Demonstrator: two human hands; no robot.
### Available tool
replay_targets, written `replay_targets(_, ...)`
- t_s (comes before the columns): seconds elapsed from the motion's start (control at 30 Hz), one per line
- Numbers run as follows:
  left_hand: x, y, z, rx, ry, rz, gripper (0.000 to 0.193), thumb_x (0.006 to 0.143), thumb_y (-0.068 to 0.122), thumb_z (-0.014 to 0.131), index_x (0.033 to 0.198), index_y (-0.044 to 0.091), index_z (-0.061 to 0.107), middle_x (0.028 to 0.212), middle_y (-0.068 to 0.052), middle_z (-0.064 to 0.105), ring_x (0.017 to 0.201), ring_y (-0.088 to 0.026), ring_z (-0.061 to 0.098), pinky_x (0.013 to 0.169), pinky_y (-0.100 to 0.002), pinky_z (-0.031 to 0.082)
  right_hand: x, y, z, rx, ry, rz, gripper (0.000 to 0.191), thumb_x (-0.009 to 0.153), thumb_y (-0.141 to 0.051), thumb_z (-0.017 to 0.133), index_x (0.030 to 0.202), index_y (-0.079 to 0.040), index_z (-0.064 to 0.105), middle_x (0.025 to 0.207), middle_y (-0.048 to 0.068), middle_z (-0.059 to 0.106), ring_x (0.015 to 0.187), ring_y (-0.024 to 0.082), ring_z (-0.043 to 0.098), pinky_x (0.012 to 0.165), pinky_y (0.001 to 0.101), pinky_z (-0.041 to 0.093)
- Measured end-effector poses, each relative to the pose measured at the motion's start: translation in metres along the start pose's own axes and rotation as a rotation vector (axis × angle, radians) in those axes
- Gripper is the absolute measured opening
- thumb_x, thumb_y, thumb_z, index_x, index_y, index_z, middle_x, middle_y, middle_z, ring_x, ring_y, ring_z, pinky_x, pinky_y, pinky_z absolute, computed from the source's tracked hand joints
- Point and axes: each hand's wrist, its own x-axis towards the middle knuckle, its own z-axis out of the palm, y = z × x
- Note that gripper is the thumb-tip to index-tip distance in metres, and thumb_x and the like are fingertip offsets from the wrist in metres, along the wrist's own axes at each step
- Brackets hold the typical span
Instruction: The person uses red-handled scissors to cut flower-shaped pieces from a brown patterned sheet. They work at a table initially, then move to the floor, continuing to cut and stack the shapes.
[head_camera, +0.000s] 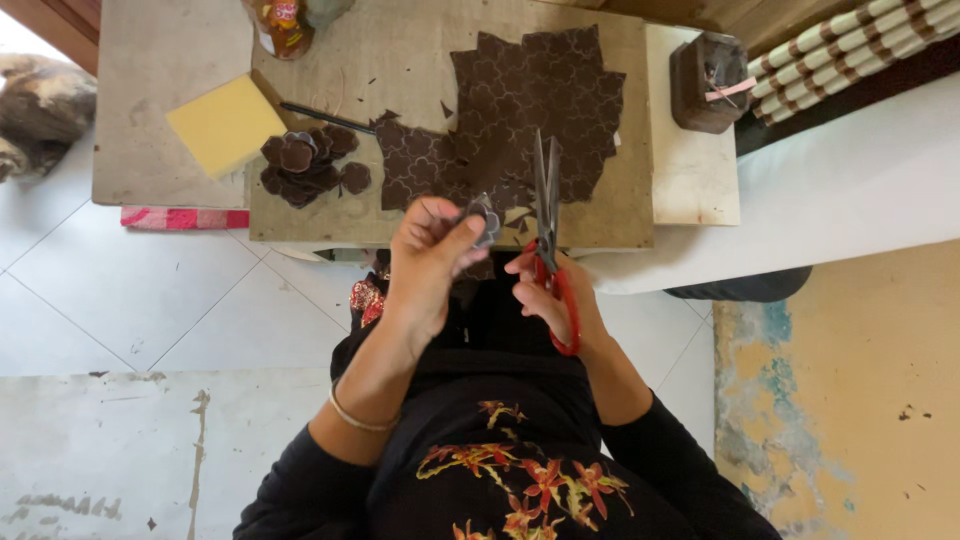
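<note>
My left hand (428, 255) pinches a small round cut piece of brown fabric (483, 216) between thumb and fingers, above the near edge of the wooden board (400, 60). My right hand (550, 295) grips red-handled scissors (547, 215), blades shut and pointing away from me, just right of the piece. Behind them lies a stack of brown patterned fabric sheets (530, 100). A pile of cut brown rounds (305, 165) sits left of the sheets.
A yellow block (226, 124) lies on the low table's left part (150, 90), a dark pencil (325, 117) beside it. A dark wooden holder (708, 80) stands at the right, a bottle (283, 25) at the far edge. White tiled floor (150, 290) lies below.
</note>
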Motion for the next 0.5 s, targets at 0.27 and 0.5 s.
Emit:
replay_targets(0.27,-0.044,0.011,0.033,0.073,-0.124,-0.043,0.030,0.091,0.000,0.071,0.121,0.004,0.065,0.105,-0.003,0.074,0.092,-0.009,0.069,0.080,-0.026,0.059,-0.001,-0.037,0.006,0.119,0.148,0.009,0.029,0.093,-0.023,0.077,0.105,-0.001,0.061,0.083,0.003,0.060,0.069,0.011,0.058,0.062,0.0268,0.051)
replay_targets(0.5,-0.053,0.013,0.040,0.090,-0.097,0.081,0.022,0.094,-0.003,0.072,0.116,-0.001,0.071,0.103,-0.006,0.074,0.089,-0.010,0.068,0.079,-0.026,0.058,-0.020,-0.062,-0.007,-0.069,-0.135,-0.183,0.059,0.098,-0.054,0.069,0.129,-0.005,0.059,0.092,-0.002,0.052,0.081,0.009,0.049,0.073,0.0243,0.042)
